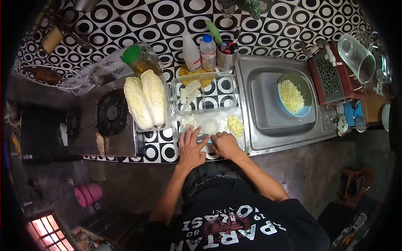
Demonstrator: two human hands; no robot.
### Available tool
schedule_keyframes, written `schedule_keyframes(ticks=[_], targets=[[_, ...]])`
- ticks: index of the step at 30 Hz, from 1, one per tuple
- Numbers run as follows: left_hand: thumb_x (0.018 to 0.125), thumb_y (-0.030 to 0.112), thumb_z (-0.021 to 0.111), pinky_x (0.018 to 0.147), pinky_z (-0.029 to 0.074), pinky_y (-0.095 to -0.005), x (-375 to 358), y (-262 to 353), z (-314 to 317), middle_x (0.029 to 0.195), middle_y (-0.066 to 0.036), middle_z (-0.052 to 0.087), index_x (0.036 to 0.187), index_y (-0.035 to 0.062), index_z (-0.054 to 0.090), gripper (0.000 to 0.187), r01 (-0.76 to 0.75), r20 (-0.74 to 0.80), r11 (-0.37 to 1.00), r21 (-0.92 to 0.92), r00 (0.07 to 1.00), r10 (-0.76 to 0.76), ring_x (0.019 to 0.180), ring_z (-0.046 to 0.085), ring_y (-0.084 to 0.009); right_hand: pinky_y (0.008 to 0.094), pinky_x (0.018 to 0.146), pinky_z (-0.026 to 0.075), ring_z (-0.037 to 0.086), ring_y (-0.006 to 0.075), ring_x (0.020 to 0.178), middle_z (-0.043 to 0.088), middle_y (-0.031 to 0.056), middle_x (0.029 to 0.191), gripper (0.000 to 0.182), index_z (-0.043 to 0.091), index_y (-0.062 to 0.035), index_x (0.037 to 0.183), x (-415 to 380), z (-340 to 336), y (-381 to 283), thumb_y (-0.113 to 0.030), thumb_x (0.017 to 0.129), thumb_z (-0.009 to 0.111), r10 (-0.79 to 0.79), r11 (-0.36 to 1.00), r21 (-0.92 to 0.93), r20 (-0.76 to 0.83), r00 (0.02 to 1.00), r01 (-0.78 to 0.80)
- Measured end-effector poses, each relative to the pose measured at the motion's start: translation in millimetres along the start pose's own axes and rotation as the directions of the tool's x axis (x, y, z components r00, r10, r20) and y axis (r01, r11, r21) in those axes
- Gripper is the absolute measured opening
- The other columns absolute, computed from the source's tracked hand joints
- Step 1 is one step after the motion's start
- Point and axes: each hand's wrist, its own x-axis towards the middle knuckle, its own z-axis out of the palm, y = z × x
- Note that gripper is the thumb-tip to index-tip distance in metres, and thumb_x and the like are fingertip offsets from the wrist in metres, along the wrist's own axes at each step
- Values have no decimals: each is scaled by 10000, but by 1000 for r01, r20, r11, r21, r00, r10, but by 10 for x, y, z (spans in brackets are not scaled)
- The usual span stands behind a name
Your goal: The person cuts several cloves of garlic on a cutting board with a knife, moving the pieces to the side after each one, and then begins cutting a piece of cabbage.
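Observation:
My left hand (191, 148) lies over a knife blade (201, 137) with its fingers spread, at the near edge of a pale cutting board (178, 136). Just to its right, my right hand (226, 144) is closed round the knife's handle, which my fingers mostly cover. White pieces (189, 121) lie on the board beyond my left fingertips. A heap of yellowish chopped pieces (235, 126) is at the board's right side. Behind the board stands a clear divided container (228, 106) with pale slices (190, 93) in its left part.
Halved cabbage (144, 100) rests in a tray left of the board, beside the stove (90, 140). To the right, a blue bowl (308, 109) of chopped pieces sits in the sink area (268, 144). Bottles (208, 54) and a metal cup (226, 61) stand behind the container.

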Motion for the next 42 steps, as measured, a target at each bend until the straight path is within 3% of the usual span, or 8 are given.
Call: schedule_keyframes(ticks=[9,17,20,27,29,33,37,42], targets=[[568,120,582,1003,154,-637,167,-321,150,1457,-143,273,1227,275,572,678,103,2,985,140,995,-104,1346,201,-395,425,767,484,596,303,855,619,121,871,170,623,-48,864,-12,-320,370,-162,737,623,-46,999,-23,35,998,47],[569,56,584,989,259,-570,193,-680,259,1410,-184,330,1202,162,587,642,267,-102,937,225,963,-250,1278,306,-412,410,795,473,589,316,883,622,128,891,181,615,-62,887,3,-347,553,-153,731,636,-12,1000,11,73,997,11],[602,-53,521,920,421,-392,207,-758,324,1263,-202,470,1095,29,625,511,206,-299,979,12,935,-193,1142,465,-373,417,790,474,586,324,881,617,141,888,213,628,-64,929,-116,-404,630,-163,740,635,26,997,70,64,998,-30],[724,50,616,735,497,-359,848,-944,224,1000,-186,585,1055,-6,629,337,325,-360,902,-284,836,-415,905,588,-313,416,780,482,590,344,866,616,170,894,264,632,-38,993,-219,-396,660,-195,781,612,90,973,202,106,990,-110],[760,105,628,819,472,-384,1102,-978,169,1045,-165,570,1079,28,630,328,484,-186,823,-296,816,-547,1003,540,-324,414,786,481,592,349,871,618,178,904,279,631,-32,1005,-231,-414,628,-202,785,610,75,969,230,101,992,-97],[756,115,661,814,470,-370,1421,-1065,260,967,-172,571,1099,32,626,354,331,-362,939,-87,868,-340,910,569,-316,408,783,477,593,357,880,623,184,916,286,638,-27,1015,-262,-485,581,-197,786,622,79,951,293,89,993,-101],[785,190,643,858,464,-398,1590,-1116,237,1086,-137,535,1202,95,570,434,416,-171,905,92,902,-397,960,555,-325,442,741,485,600,360,839,618,174,866,217,637,-38,937,-349,-409,639,-181,775,611,110,948,297,38,993,-116],[779,195,649,759,496,-405,1709,-1229,208,924,-135,632,988,85,688,239,509,-175,861,-14,846,-503,850,616,-328,446,751,473,594,359,857,616,171,874,226,640,-39,947,-446,-410,676,-176,769,613,158,924,348,36,987,-161]])
